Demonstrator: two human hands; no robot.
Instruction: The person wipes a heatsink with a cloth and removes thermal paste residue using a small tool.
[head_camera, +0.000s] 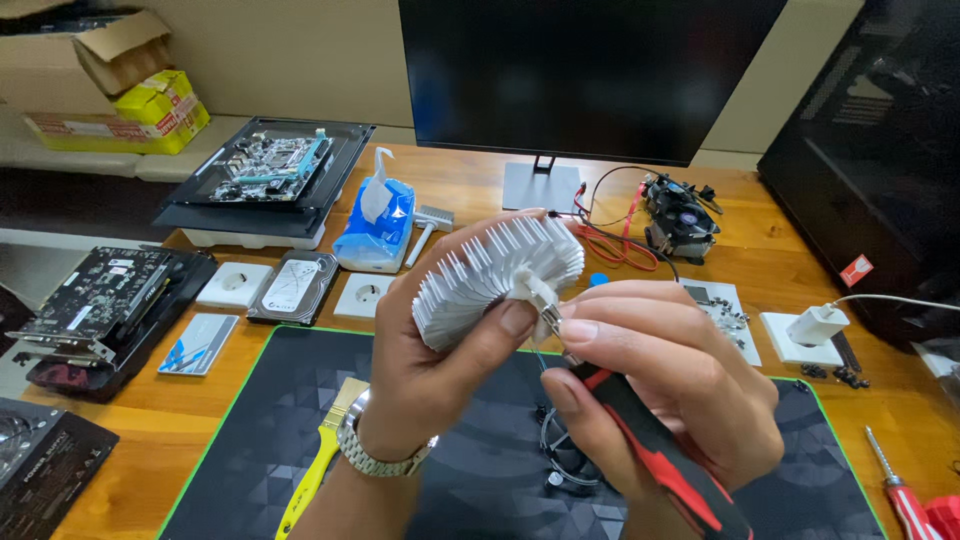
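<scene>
Left hand clamped around a round, finned, silver aluminium heatsink, held up above the counter at frame centre, thumb pressed on the fin edge, metal watch on the wrist. Right hand at 4 o'clock from the heatsink, grip closed around a red-and-black-handled screwdriver, shaft tip set against a white plastic mounting clip on the heatsink's rim. Judged step: working a fastener or clip at the edge of the heatsink, mid-operation; whether loosening or tightening cannot be told. Next move, as judged, calls for a steady left-hand hold, tip kept seated square in the fastener, no slip toward the left thumb just beside it. Below the hands: black desk mat with green edging, a loose black fan ring with wires at 6 o'clock, yellow-handled brush at 8 o'clock. Elsewhere: dark monitor at 12 o'clock, black cooler fan with red cables at 2 o'clock, blue pack of wipes and green motherboard on a black tray at 10–11 o'clock, graphics card at 9 o'clock, white charger plug at 3 o'clock, second red screwdriver at 4 o'clock.
</scene>
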